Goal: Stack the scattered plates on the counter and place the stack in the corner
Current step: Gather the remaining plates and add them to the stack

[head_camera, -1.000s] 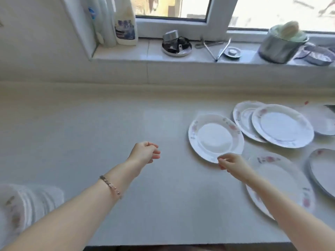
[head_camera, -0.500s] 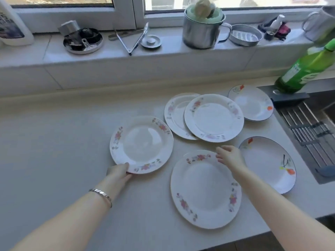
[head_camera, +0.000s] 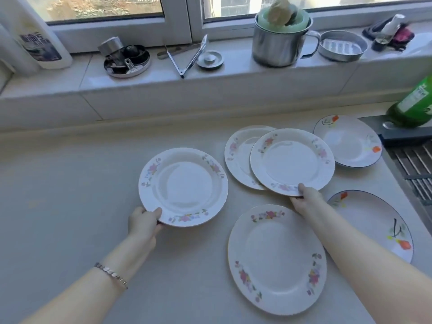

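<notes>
Centrally, six plates are shown spread over the pale counter (head_camera: 70, 206), none yet stacked except for one overlap. The left hand (head_camera: 143, 220), with a bracelet (head_camera: 111, 274) at the wrist, is closed on the near rim of the pink-flowered plate left of centre (head_camera: 183, 187), the thumb laid on top and the fingers hidden beneath. The right hand (head_camera: 306, 199) is closed in the same way on the near rim of the upper floral plate (head_camera: 292, 161), which lies partly over a half-covered floral plate (head_camera: 238, 155) to its left. A large floral plate (head_camera: 277, 259) is seen at lower centre, between the two forearms. Two orange-flowered plates are placed toward the right: one at the upper right (head_camera: 348, 141), one at the right edge (head_camera: 374, 220), partly hidden by the right forearm. A green bottle (head_camera: 411, 106) is seen leaning at the far right, and a metal mug (head_camera: 278, 46) and tongs (head_camera: 187, 57) are set on the window sill along the top.
</notes>
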`<state>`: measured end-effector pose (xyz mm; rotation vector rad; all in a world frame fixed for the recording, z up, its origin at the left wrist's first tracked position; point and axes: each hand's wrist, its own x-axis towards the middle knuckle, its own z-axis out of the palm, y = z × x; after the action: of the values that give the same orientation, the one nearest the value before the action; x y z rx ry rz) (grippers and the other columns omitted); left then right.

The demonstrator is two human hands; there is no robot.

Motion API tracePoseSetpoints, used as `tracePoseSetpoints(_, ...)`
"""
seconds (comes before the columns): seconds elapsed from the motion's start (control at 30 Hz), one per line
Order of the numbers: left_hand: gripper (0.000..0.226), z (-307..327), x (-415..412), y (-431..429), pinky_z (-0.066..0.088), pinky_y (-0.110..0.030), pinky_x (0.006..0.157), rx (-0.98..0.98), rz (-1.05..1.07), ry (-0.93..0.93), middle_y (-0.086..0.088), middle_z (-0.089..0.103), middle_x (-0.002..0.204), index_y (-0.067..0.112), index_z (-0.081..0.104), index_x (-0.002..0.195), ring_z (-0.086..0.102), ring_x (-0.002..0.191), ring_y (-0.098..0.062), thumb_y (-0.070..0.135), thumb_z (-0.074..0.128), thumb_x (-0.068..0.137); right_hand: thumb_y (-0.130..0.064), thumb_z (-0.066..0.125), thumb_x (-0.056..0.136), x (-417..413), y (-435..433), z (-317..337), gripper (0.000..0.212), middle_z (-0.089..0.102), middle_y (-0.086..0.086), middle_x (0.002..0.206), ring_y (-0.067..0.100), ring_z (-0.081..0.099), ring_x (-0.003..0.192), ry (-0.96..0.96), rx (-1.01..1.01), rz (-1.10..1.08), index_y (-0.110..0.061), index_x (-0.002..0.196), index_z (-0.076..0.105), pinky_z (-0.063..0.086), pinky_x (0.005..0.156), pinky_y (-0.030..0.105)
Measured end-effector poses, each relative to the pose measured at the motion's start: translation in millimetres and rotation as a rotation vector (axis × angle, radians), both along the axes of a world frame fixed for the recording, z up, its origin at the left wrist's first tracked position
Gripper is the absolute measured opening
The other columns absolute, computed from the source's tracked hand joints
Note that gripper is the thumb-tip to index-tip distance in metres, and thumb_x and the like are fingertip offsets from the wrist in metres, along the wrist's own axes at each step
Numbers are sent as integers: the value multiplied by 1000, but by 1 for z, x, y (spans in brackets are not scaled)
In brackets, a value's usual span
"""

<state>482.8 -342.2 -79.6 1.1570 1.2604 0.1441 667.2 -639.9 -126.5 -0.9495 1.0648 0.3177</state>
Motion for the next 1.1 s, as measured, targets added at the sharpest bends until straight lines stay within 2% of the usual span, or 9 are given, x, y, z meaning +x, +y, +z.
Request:
tracePoseSetpoints(0.13,22,17,-10,14,46,-43,87,-46,16,-118,-12,57,97,7,48,80,56,93,-29,-9,40,93,0,49,92,-16,-4,16,42,55,13,133,28,55,119,-79,-77,63,-3,134,44,47,92,41)
tracePoseSetpoints(0.2,22,25,-19,22,53,-38,72,-37,9,-153,-9,56,88,6,46,79,57,80,-23,-9,39,93,1,50,91,-28,-5,26,40,56,13,131,28,58,113,-109,-88,98,-2,131,45,48,89,38)
tracePoseSetpoints(0.33,22,42,-44,46,56,-23,44,-26,40,-184,-10,57,86,6,46,79,57,75,-20,-9,39,93,3,47,92,-52,22,58,33,63,5,94,16,65,70,-218,-6,196,-3,124,48,59,55,25)
tracePoseSetpoints(0.43,19,55,-72,69,55,-21,42,-29,84,-211,-11,58,87,5,48,81,58,76,-21,-8,40,93,5,45,92,-74,64,84,28,62,4,88,16,64,73,-289,72,284,-7,117,48,57,47,23)
tracePoseSetpoints(0.53,18,71,-112,99,55,-20,44,-29,154,-274,-11,60,89,5,50,84,59,77,-21,-7,40,93,7,44,91,-101,119,101,29,71,2,76,13,70,61,-335,153,399,-8,116,49,56,46,22)
tracePoseSetpoints(0.67,20,96,-189,150,55,-19,43,32,274,-332,-11,60,86,5,51,82,61,72,-19,-8,40,93,7,43,91,-145,205,115,16,70,-1,52,10,68,46,-322,249,549,-5,95,52,53,42,21)
tracePoseSetpoints(0.77,22,110,-261,191,54,-18,44,95,357,-363,-7,68,76,7,54,82,67,55,-11,-8,41,92,8,44,91,-187,271,119,16,69,0,49,10,67,45,-321,273,662,-5,85,53,55,43,22)
tracePoseSetpoints(0.9,21,122,-360,242,52,-18,41,140,451,-360,-10,67,75,7,53,79,67,52,-12,-7,43,92,8,46,89,-252,355,117,15,68,2,48,11,67,43,-291,303,728,-4,84,54,55,42,24)
tracePoseSetpoints(1.1,20,120,-482,302,53,-20,40,112,546,-339,1,70,51,4,52,81,67,45,-8,-8,40,92,7,44,91,-335,448,114,17,66,1,43,9,65,40,-250,319,792,-5,81,51,52,38,23)
